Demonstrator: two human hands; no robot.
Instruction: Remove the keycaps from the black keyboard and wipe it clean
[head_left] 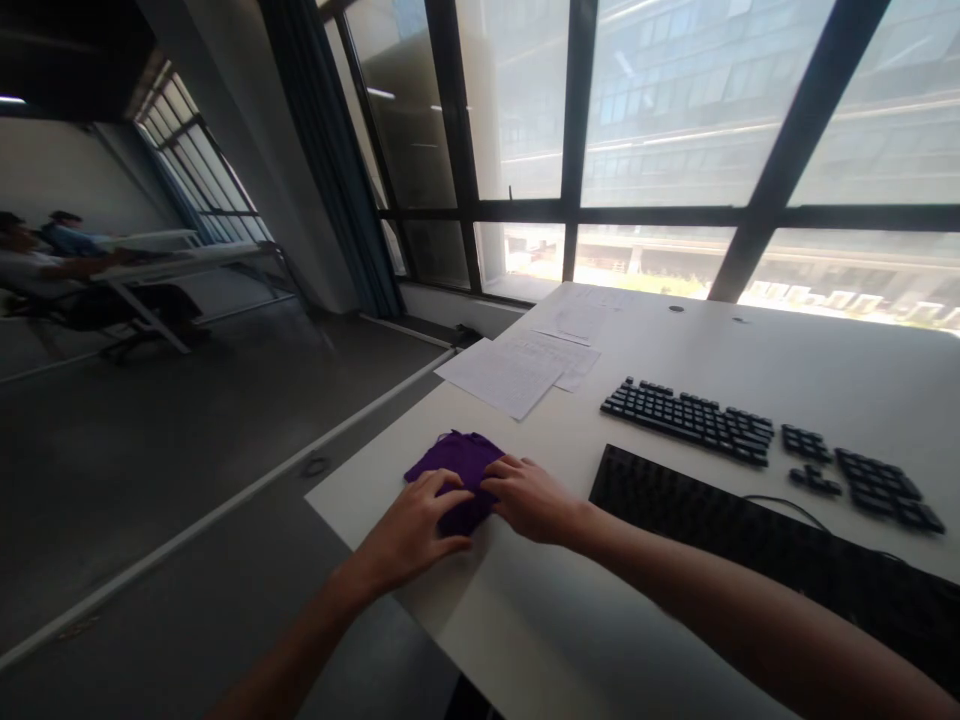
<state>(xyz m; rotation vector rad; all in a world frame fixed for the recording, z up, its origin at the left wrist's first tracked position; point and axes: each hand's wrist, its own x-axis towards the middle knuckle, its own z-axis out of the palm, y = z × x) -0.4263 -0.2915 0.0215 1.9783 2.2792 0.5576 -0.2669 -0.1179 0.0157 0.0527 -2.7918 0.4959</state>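
White desk [551, 430] below tall windows [517, 100], purple cloth [466, 455] at its left corner

Far on the left, two people [28, 262] sit by another pale table [225, 258], across a dark grey floor [232, 480]. Right of them, a blue curtain [337, 150] hangs beside the glass.

On the desk's left part, the cloth lies crumpled and flat, its far edge ragged. The left hand [409, 530] is at its near left side, fingers arched over it and thumb spread apart toward the near edge, so the hand cups the cloth loosely. Beyond the cloth, to the far right, lie overlapping printed sheets [502, 375], well apart from it.

The right hand [536, 500] comes in from the right, its bent fingertips on the cloth's right edge; its thumb is hidden, so I cannot tell whether it pinches the fabric or only presses it. The cloth sits between the two hands, reaching farther out than both; each touches it, so neither is nearer. No clear long axis shows in its bunched shape.

Farther right, black keys [686, 420] lie in separate blocks, with a dark keyboard [675, 500] on their near side and a thin cable [787, 506] between.
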